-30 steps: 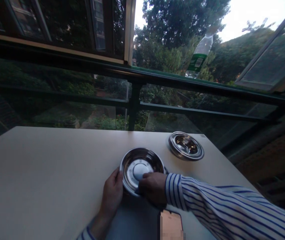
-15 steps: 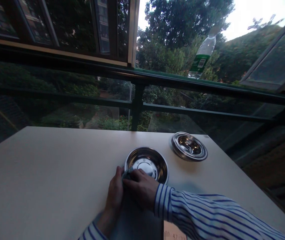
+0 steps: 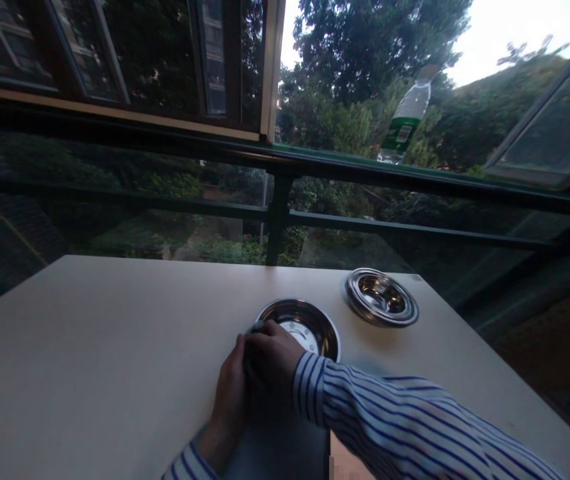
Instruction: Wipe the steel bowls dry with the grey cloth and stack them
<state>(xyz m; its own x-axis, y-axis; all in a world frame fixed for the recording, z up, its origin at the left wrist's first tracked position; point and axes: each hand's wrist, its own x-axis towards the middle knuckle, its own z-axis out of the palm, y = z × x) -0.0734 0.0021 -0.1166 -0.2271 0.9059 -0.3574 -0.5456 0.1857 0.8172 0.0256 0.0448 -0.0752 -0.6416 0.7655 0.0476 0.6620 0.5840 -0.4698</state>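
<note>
A shiny steel bowl [image 3: 325, 332] stands before me on the white table, its near left part hidden by my hands. My left hand [image 3: 231, 385] is closed at the bowl's left side, thumb up near the rim, and appears to grip it. Bent over that same rim, my right hand [image 3: 275, 352] pinches a small grey-green cloth [image 3: 255, 327]. Only a scrap of the cloth shows between the fingers and the rim. Both sleeves are white with blue stripes.
Several steel dishes [image 3: 382, 298] sit stacked at the table's back right. Behind the white table [image 3: 129, 333] runs a dark green railing [image 3: 285, 160] with glass panels. A plastic bottle with a green label [image 3: 403, 130] stands on it, near an open window.
My right hand has moved slightly up and left along the rim with the cloth, covering more of it. My left hand stays at the bowl's side. The view has shifted a little.
</note>
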